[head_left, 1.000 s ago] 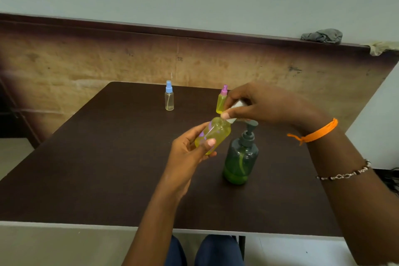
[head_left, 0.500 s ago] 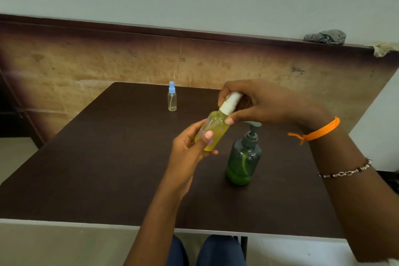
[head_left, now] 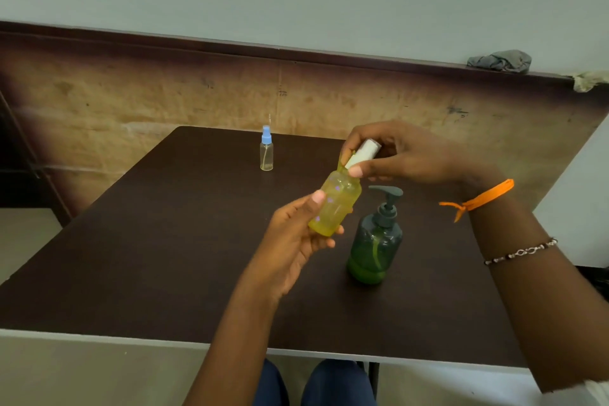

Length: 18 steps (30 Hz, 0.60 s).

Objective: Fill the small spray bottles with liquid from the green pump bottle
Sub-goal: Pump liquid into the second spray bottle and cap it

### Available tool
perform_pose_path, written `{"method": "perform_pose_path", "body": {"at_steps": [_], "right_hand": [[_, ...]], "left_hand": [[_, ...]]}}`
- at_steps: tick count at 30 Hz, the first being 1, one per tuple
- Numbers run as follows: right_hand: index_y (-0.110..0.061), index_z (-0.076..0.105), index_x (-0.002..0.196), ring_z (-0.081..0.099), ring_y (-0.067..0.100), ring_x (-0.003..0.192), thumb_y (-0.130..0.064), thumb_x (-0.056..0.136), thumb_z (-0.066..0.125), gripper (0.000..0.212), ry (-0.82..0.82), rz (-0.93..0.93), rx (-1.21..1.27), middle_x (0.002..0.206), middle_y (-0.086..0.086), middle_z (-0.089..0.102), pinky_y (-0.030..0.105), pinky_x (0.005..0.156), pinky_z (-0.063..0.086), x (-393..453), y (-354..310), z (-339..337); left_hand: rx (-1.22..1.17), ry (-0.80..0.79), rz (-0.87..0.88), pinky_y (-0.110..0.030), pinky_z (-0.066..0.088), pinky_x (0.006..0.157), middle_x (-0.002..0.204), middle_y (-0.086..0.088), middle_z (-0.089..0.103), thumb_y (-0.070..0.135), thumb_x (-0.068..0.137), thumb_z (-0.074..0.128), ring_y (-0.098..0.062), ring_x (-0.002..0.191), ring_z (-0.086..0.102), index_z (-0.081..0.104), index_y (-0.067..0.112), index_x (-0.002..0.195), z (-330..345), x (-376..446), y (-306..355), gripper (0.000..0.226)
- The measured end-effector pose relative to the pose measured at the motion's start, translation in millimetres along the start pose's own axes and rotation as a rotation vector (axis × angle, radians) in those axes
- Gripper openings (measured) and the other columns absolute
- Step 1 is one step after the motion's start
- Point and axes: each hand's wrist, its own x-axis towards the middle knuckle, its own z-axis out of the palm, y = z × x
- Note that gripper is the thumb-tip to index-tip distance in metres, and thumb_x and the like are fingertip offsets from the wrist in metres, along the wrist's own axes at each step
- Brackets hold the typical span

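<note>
Gripping the white cap (head_left: 362, 152) more squarely than a second ago, the right hand (head_left: 405, 155) pinches it in curled fingers. The left hand (head_left: 296, 234) wraps the tilted yellow bottle (head_left: 334, 208), at ten o'clock from the green pump bottle (head_left: 375, 241). Opening or closing, I cannot tell.

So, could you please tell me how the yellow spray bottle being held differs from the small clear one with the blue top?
The translucent yellow plastic spray bottle is wider, tilted, and held off the table by the left hand, while the right hand pinches its white cap. The small clear plastic spray bottle with the blue top is slimmer and stands upright, untouched, near the dark table's far edge. Both are see-through.
</note>
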Motion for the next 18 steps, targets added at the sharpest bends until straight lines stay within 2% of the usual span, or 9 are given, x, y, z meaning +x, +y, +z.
{"method": "perform_pose_path", "body": {"at_steps": [2,3,6,9,11,13,15,18], "right_hand": [[-0.010,0.064,0.083,0.054,0.016,0.064,-0.023,0.076,0.068,0.015,0.018,0.005,0.132,0.078,0.023,0.058,0.021,0.054,0.043,-0.2,0.9,4.1],[-0.012,0.064,0.077,0.051,0.010,0.058,-0.023,0.075,0.070,0.012,0.054,0.034,0.164,0.069,0.016,0.056,0.018,0.050,0.040,1.1,1.4,7.3],[-0.009,0.061,0.074,0.042,0.002,0.045,-0.028,0.080,0.072,0.023,0.228,0.231,0.119,0.056,-0.001,0.048,0.015,0.045,0.034,7.1,2.9,18.5],[-0.007,0.062,0.081,0.041,0.006,0.048,-0.038,0.082,0.068,0.032,0.334,0.300,0.058,0.055,-0.003,0.047,0.019,0.049,0.033,10.8,2.0,27.1],[-0.007,0.062,0.082,0.040,0.004,0.047,-0.040,0.081,0.067,0.034,0.350,0.233,0.100,0.056,-0.002,0.047,0.017,0.048,0.033,10.0,-2.1,26.1],[-0.005,0.065,0.086,0.039,0.002,0.050,-0.034,0.083,0.065,0.029,0.305,0.157,0.209,0.059,-0.003,0.047,0.015,0.048,0.031,7.3,-5.3,22.0],[-0.011,0.069,0.090,0.040,0.002,0.055,-0.031,0.082,0.063,0.022,0.240,0.089,0.348,0.063,-0.007,0.052,0.013,0.049,0.030,4.1,-6.2,20.1],[-0.015,0.068,0.088,0.041,0.002,0.050,-0.032,0.076,0.059,0.023,0.166,0.084,0.564,0.058,-0.011,0.053,0.011,0.048,0.030,4.2,-2.5,25.9]], "left_hand": [[-0.028,-0.047,-0.060,-0.017,0.052,0.052,0.091,-0.009,0.071,0.035,0.077,0.053,-0.011,0.064,0.065,0.065,0.007,0.103,-0.9,-1.0,3.8,0.040],[-0.020,-0.036,-0.056,-0.019,0.054,0.055,0.093,-0.009,0.071,0.032,0.077,0.056,-0.012,0.067,0.066,0.065,0.008,0.103,0.1,-0.9,3.7,0.037],[0.124,0.153,0.079,-0.027,0.058,0.067,0.097,-0.003,0.069,0.014,0.077,0.068,-0.010,0.082,0.069,0.065,0.018,0.101,6.5,3.4,-1.5,0.025],[0.256,0.257,0.221,-0.025,0.057,0.064,0.095,0.004,0.069,0.010,0.081,0.068,-0.007,0.084,0.067,0.065,0.024,0.099,10.7,4.3,-6.8,0.024],[0.226,0.202,0.200,-0.023,0.054,0.057,0.090,0.004,0.069,0.021,0.082,0.063,-0.010,0.076,0.066,0.065,0.021,0.101,10.4,1.4,-2.1,0.019],[0.098,0.080,0.096,-0.020,0.051,0.051,0.085,-0.002,0.069,0.035,0.080,0.055,-0.011,0.066,0.063,0.064,0.013,0.104,8.6,-1.0,5.4,0.034],[-0.058,-0.022,-0.028,-0.016,0.049,0.046,0.080,-0.006,0.070,0.042,0.080,0.048,-0.008,0.055,0.060,0.062,0.007,0.107,5.6,-2.5,12.0,0.047],[-0.194,-0.132,-0.166,-0.014,0.050,0.043,0.076,-0.008,0.068,0.044,0.079,0.046,-0.008,0.049,0.060,0.062,0.004,0.110,0.4,-4.4,20.3,0.053]]}}
